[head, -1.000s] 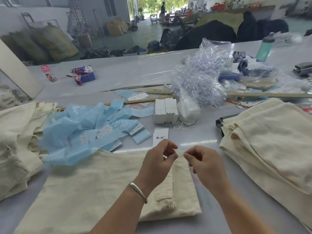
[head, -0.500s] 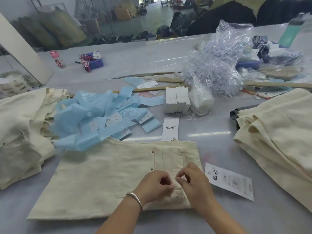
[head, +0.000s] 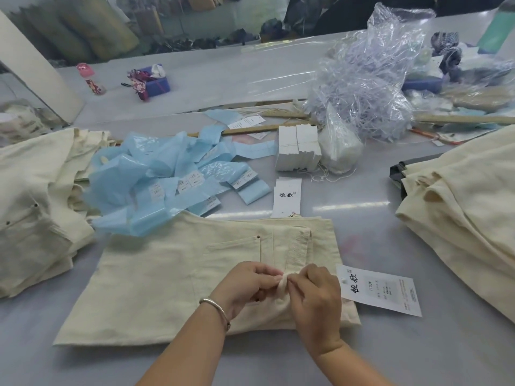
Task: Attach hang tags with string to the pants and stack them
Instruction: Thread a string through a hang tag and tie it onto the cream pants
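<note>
Left hand (head: pixel 245 284) and right hand (head: pixel 315 293) met fingertip to fingertip, both curled and pinching a raised fold of the cream pants (head: pixel 172 277) lying flat on the grey table (head: pixel 418 352), white hang tag (head: pixel 381 292) lay just beside the right hand, partly on the pants' edge, string too fine to make out

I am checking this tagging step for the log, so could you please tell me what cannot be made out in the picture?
Head view, all of it:
- The string: too thin to see where the left hand and right hand pinch the pants at a fold; their fingers cover it.
- The hang tag: its small print is too fine to read.
- The right-hand stack: cut off by the frame edge.
</note>
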`<state>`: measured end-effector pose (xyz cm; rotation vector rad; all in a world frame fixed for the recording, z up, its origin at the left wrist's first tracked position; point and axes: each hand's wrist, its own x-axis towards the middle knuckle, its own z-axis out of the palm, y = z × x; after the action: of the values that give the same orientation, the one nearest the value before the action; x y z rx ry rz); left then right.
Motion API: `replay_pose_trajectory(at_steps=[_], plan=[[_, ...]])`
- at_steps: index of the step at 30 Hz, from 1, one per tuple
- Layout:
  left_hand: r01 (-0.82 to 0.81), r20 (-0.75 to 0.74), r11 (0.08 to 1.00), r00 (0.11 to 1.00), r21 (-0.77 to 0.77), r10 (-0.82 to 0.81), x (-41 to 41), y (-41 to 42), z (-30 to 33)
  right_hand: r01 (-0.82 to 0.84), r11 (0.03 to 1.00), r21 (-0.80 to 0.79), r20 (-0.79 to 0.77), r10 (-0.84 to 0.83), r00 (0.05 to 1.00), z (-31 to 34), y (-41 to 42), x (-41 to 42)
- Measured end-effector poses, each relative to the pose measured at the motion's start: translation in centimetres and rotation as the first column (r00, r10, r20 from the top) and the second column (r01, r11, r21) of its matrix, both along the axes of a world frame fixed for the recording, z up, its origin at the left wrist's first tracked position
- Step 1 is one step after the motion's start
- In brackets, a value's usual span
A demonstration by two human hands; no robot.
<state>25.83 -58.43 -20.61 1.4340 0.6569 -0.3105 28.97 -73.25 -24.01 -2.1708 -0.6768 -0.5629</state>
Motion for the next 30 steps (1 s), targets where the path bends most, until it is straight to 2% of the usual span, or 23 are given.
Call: replay_pose_trajectory(at_steps=[4,9,12,15,18,20,22,25,30], plan=[[0.036,-0.046,0.999,0.998,-0.034,-0.038,0.2,0.1,0.1,-0.046,0.999,0.016,-0.02,0.046,0.999,0.2,-0.2,0.3],[-0.046,-0.04,0.997,0.998,0.067,0.048,0.5,-1.3,0.0,-0.119,0.993,0.015,-0.162,0.12,0.979,0.4,-1.0,0.7],[-0.126,-0.014,0.986,0.992,0.113,0.128,0.8,-1.9,0.1,-0.247,0.969,0.023,-0.176,0.247,0.953,0.7,-2.3,1.1],[-0.198,0.022,0.969,0.98,0.147,0.197,0.9,-2.3,0.1,-0.172,0.983,0.072,-0.204,0.183,0.962,0.7,-4.8,2.2],[-0.275,0.108,0.961,0.955,-0.015,0.275,0.9,-2.8,0.3,-0.049,0.999,-0.004,-0.331,0.044,0.943,0.1,-7.4,3.4],[-0.291,0.143,0.948,0.94,-0.133,0.309,1.1,-3.2,0.5,-0.053,0.988,-0.144,-0.43,-0.014,0.903,-0.3,-8.1,4.1],[-0.259,0.157,0.951,0.945,-0.169,0.285,1.2,-3.6,0.6,-0.084,0.967,-0.24,-0.477,-0.043,0.878,-0.6,-8.0,4.4],[-0.18,0.186,0.979,0.963,-0.096,0.195,1.1,-4.2,0.7,-0.091,0.952,-0.291,-0.473,-0.061,0.879,-0.4,-7.6,4.4],[-0.102,0.265,0.976,0.963,0.194,0.048,0.7,-5.0,1.1,-0.191,0.91,-0.368,-0.462,0.0,0.887,0.3,-7.3,5.3]])
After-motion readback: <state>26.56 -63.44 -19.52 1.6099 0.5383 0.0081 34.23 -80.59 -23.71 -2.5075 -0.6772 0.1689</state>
